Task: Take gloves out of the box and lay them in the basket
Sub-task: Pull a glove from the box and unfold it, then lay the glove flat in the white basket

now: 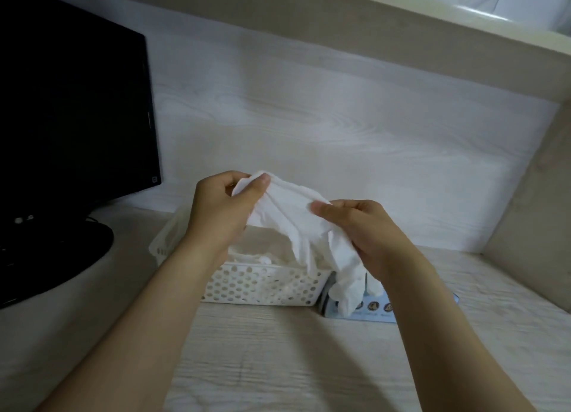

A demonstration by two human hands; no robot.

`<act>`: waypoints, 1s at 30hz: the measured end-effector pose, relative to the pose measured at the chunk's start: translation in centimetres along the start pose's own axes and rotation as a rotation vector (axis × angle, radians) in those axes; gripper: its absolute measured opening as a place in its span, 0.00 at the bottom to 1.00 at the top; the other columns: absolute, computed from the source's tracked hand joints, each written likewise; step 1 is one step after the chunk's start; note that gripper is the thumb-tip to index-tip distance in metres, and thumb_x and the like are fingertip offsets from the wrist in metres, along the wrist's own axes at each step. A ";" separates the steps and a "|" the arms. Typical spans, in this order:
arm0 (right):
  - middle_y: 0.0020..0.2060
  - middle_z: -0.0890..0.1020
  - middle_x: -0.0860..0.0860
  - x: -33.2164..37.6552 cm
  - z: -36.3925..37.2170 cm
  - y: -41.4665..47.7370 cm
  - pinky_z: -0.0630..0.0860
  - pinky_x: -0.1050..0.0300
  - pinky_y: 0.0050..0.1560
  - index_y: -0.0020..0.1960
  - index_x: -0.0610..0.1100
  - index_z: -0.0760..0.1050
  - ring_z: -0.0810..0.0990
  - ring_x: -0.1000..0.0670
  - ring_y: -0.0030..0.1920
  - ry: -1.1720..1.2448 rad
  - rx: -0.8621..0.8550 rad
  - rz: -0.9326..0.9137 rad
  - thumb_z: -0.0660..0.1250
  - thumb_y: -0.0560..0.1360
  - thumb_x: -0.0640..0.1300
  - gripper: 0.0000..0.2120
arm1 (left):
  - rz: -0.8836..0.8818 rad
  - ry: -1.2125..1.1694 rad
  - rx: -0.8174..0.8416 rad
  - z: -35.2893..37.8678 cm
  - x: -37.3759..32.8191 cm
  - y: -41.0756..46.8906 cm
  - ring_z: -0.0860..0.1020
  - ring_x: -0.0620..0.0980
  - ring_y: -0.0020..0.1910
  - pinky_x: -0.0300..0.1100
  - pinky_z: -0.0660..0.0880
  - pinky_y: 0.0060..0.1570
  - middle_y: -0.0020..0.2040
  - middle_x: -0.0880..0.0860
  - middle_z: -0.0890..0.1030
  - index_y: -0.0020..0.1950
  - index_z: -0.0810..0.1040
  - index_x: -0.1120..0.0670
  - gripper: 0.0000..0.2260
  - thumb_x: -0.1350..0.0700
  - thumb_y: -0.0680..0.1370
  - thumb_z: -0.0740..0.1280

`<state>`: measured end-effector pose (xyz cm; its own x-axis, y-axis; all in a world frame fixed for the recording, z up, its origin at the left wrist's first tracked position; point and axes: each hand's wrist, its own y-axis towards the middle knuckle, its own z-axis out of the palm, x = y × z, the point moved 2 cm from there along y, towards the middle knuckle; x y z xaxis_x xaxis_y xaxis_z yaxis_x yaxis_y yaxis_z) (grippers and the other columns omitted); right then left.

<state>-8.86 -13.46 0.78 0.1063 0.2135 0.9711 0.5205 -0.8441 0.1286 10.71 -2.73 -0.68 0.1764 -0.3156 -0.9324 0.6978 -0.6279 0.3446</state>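
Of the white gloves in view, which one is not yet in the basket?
The glove stretched between the left hand and right hand, above the basket; the other gloves lie inside it.

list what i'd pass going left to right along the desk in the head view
monitor → basket → box; the glove held by the left hand and right hand overlaps basket and box, so it is left out
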 end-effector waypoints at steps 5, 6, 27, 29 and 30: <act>0.36 0.85 0.44 0.5 1.1 1.7 0.79 0.56 0.35 0.49 0.30 0.82 0.82 0.46 0.33 -0.140 -0.202 -0.034 0.82 0.70 0.56 0.28 | -0.164 -0.053 -0.009 -1.2 1.0 1.1 0.82 0.49 0.43 0.39 0.73 0.34 0.46 0.49 0.86 0.51 0.86 0.50 0.05 0.51 0.81 0.72; 0.37 0.87 0.44 0.7 1.5 2.0 0.83 0.54 0.37 0.47 0.32 0.85 0.85 0.45 0.35 -0.167 -0.210 -0.039 0.83 0.70 0.55 0.25 | -0.185 -0.059 -0.041 -1.6 1.3 1.3 0.79 0.50 0.40 0.39 0.72 0.34 0.43 0.51 0.83 0.48 0.85 0.53 0.07 0.52 0.81 0.71; 0.77 0.71 0.48 1.0 7.8 3.8 0.66 0.46 0.75 0.81 0.52 0.66 0.67 0.40 0.77 -1.270 0.304 -0.154 0.59 0.85 0.47 0.24 | 0.163 1.152 -0.067 -3.0 1.9 1.8 0.77 0.60 0.59 0.51 0.77 0.57 0.59 0.58 0.79 0.55 0.86 0.54 0.15 0.70 0.77 0.67; 0.79 0.69 0.49 -0.2 7.9 3.2 0.72 0.46 0.73 0.83 0.53 0.61 0.71 0.43 0.75 -1.222 0.423 -0.031 0.57 0.84 0.45 0.27 | 0.069 1.158 -0.027 -3.3 2.4 1.9 0.79 0.60 0.57 0.53 0.79 0.56 0.58 0.59 0.81 0.55 0.85 0.55 0.13 0.69 0.77 0.67; 0.78 0.70 0.49 -0.7 7.8 3.0 0.75 0.47 0.69 0.83 0.52 0.62 0.75 0.44 0.71 -1.171 0.426 -0.001 0.57 0.84 0.44 0.27 | 0.042 1.178 0.001 -3.3 2.7 1.8 0.79 0.60 0.55 0.53 0.79 0.55 0.56 0.59 0.81 0.55 0.83 0.55 0.12 0.68 0.77 0.66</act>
<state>-0.80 -12.28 -1.12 0.6827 0.7083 0.1796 0.7307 -0.6640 -0.1585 14.73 -2.32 -2.95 0.7317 0.5155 -0.4459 0.6759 -0.6333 0.3770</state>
